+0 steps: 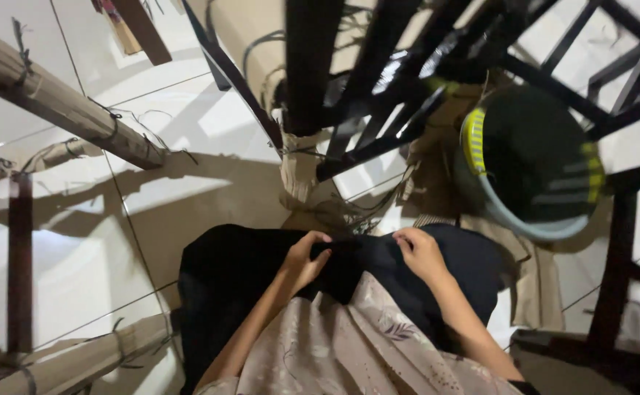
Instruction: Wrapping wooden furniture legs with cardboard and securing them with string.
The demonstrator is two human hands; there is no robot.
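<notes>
Gripping black cloth [349,267], both hands, white tiled floor [78,241], wooden frame [57,102]

Single head-worn view, looked steeply down from above, close over the lap; both hands sat low centre, tiled floor [210,183] and dark frame [378,80] filled the upper part.

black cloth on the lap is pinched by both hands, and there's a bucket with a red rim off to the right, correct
Not quite: the bucket has a yellow rim, not red, as the head view shows. The rest holds: the left hand and the right hand both pinch the black cloth on the lap.
</notes>
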